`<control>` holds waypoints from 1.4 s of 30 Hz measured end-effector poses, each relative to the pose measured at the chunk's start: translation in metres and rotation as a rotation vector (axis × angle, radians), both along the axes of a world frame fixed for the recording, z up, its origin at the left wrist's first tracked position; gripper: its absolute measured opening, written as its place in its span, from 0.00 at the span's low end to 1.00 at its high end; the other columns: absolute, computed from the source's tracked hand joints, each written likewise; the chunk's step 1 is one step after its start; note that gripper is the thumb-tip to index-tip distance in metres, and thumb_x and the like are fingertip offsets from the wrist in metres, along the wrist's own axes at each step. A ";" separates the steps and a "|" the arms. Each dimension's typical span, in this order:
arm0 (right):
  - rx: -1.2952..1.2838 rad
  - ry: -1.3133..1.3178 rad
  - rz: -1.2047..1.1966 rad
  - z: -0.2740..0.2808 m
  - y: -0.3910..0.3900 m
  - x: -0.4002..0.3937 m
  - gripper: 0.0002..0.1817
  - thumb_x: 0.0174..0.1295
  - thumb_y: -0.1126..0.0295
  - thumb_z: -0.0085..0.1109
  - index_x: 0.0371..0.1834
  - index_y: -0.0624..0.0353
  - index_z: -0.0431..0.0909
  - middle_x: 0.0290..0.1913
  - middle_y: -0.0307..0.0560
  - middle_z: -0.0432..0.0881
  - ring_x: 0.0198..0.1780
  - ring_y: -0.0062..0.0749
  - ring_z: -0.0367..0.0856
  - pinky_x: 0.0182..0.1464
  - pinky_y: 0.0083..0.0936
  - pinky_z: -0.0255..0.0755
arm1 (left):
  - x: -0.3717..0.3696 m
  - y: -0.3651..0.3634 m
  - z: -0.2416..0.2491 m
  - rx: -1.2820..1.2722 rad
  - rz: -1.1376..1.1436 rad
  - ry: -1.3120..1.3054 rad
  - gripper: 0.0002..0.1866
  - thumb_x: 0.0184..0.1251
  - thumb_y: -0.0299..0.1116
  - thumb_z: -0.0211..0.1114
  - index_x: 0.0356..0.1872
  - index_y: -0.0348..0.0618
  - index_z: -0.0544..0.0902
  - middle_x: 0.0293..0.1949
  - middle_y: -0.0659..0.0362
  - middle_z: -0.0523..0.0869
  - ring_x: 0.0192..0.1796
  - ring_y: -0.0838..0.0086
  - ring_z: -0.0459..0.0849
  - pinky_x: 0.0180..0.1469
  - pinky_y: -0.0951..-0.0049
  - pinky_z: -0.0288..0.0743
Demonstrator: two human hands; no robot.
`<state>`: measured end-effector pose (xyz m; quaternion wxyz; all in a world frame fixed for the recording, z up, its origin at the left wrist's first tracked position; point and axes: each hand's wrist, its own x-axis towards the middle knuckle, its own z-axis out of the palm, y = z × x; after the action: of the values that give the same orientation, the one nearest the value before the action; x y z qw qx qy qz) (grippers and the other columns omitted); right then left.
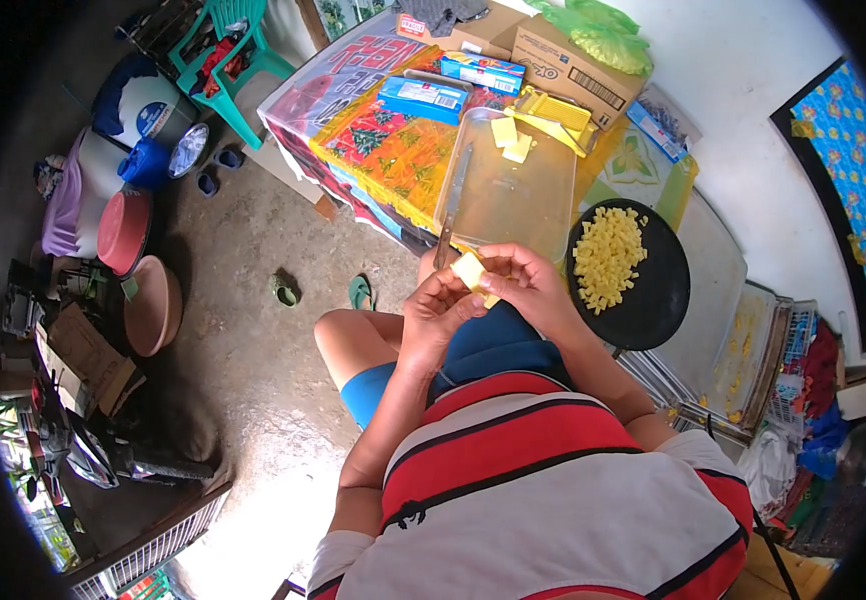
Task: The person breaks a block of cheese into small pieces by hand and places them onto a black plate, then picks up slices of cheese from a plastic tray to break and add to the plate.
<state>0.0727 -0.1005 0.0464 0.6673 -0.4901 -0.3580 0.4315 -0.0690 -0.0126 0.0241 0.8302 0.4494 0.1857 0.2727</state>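
the fingers of the left hand and right hand are clamped on a yellow block above the lap. many small cubes lie heaped on the black pan; two bigger slabs sit undiced in the tray. a knife crosses its near edge, close to the hands. blue boxes stand beyond on the worktop.
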 end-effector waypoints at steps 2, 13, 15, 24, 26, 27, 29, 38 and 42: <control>0.000 0.001 -0.009 0.000 -0.001 0.000 0.16 0.63 0.77 0.58 0.54 0.66 0.72 0.47 0.45 0.82 0.46 0.21 0.80 0.49 0.20 0.75 | 0.001 0.000 0.000 0.052 -0.022 -0.008 0.18 0.61 0.19 0.64 0.53 0.31 0.75 0.45 0.53 0.83 0.45 0.74 0.83 0.46 0.72 0.82; -0.007 0.067 0.026 0.006 0.000 0.001 0.15 0.63 0.78 0.59 0.53 0.66 0.72 0.47 0.45 0.82 0.47 0.22 0.79 0.50 0.22 0.74 | -0.003 0.001 0.012 0.037 -0.022 0.017 0.19 0.60 0.17 0.64 0.54 0.32 0.76 0.45 0.54 0.83 0.46 0.73 0.83 0.47 0.73 0.81; -0.005 0.069 0.021 0.006 0.000 0.000 0.15 0.62 0.78 0.59 0.52 0.66 0.73 0.46 0.45 0.82 0.46 0.21 0.79 0.49 0.21 0.74 | -0.002 0.001 0.013 0.032 -0.030 0.014 0.20 0.60 0.17 0.64 0.54 0.32 0.75 0.45 0.54 0.83 0.46 0.73 0.82 0.47 0.73 0.81; -0.004 -0.002 -0.019 0.007 0.000 0.001 0.14 0.62 0.79 0.60 0.50 0.67 0.74 0.45 0.44 0.81 0.45 0.21 0.79 0.48 0.20 0.75 | 0.000 -0.002 0.015 0.069 -0.076 -0.010 0.26 0.59 0.16 0.64 0.60 0.33 0.70 0.45 0.54 0.82 0.45 0.73 0.82 0.49 0.72 0.80; -0.009 0.036 -0.013 0.008 0.000 0.001 0.14 0.62 0.79 0.60 0.50 0.67 0.74 0.45 0.43 0.81 0.45 0.21 0.79 0.48 0.20 0.75 | -0.001 -0.001 0.016 0.063 -0.092 -0.006 0.26 0.59 0.16 0.64 0.60 0.33 0.70 0.45 0.54 0.82 0.45 0.73 0.82 0.49 0.72 0.80; -0.012 0.050 -0.007 0.008 0.000 0.001 0.14 0.62 0.78 0.60 0.50 0.67 0.74 0.45 0.43 0.81 0.45 0.21 0.79 0.48 0.20 0.75 | -0.002 -0.001 0.016 0.065 -0.098 -0.007 0.26 0.59 0.16 0.64 0.60 0.33 0.70 0.45 0.54 0.82 0.45 0.73 0.82 0.49 0.73 0.79; -0.019 0.078 0.005 0.008 0.000 0.002 0.14 0.62 0.78 0.60 0.50 0.67 0.74 0.45 0.43 0.81 0.45 0.21 0.79 0.49 0.20 0.75 | -0.003 -0.001 0.016 0.067 -0.108 -0.009 0.26 0.59 0.16 0.64 0.60 0.33 0.70 0.45 0.54 0.82 0.45 0.73 0.82 0.48 0.73 0.79; -0.064 0.123 0.048 0.005 -0.002 0.005 0.15 0.62 0.77 0.60 0.52 0.66 0.74 0.45 0.43 0.81 0.46 0.21 0.79 0.49 0.20 0.74 | -0.004 0.000 0.011 0.087 -0.135 -0.036 0.24 0.62 0.20 0.64 0.60 0.33 0.70 0.46 0.53 0.82 0.46 0.72 0.82 0.47 0.72 0.80; -0.074 0.113 0.095 0.007 -0.003 0.004 0.15 0.63 0.77 0.60 0.52 0.67 0.73 0.45 0.44 0.81 0.47 0.22 0.79 0.51 0.21 0.74 | -0.005 0.000 0.012 -0.086 -0.071 0.024 0.17 0.65 0.24 0.63 0.54 0.32 0.73 0.43 0.53 0.82 0.41 0.73 0.84 0.44 0.72 0.81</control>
<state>0.0768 -0.1033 0.0535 0.6467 -0.4718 -0.3266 0.5025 -0.0741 -0.0126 0.0357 0.8556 0.4229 0.1911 0.2293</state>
